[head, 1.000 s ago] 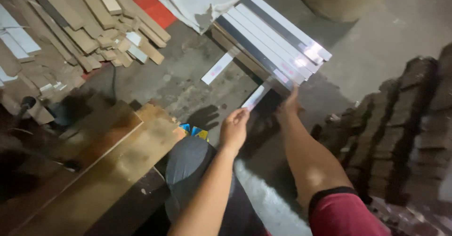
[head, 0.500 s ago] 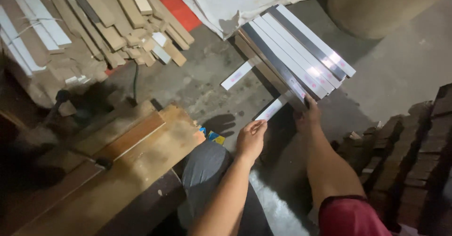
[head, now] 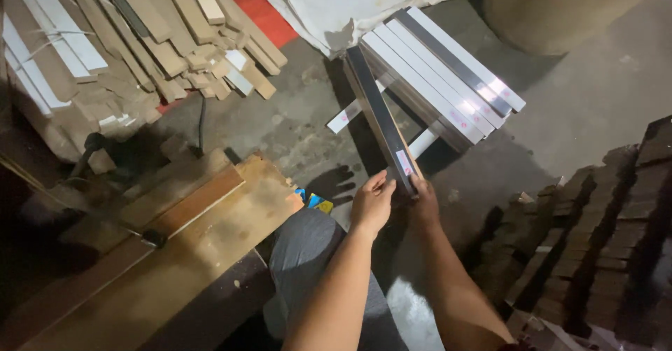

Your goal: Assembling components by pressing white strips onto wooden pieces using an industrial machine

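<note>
Dark, glossy laminate covers the long flat strip (head: 381, 116) you now hold by its near end, with your left hand (head: 371, 204) pressed flat against one side and your right hand (head: 422, 200) curled round the other, fingers closed on it. A moment ago both hands were only reaching toward the short white offcut on the floor by the stack of pale rectangular strips (head: 448, 78); since then this dark strip has come off that stack and angles from it down to your hands, its far end resting at the stack's left edge. That suggests one piece has been singled out from the bundle. A small white label with pink marks sits near the end you grip. Left of the stack, a loose heap of raw wooden slats and offcuts (head: 175, 43) looks matt and splintery, and nearer you from there lies a rough, worn plank counter (head: 210, 253). Right of the stack, dark stacked blocks (head: 602, 239) rise in uneven columns. Behind the stack, a crumpled grey-white sheet (head: 364, 1) lies on the concrete floor (head: 595, 113).
</note>
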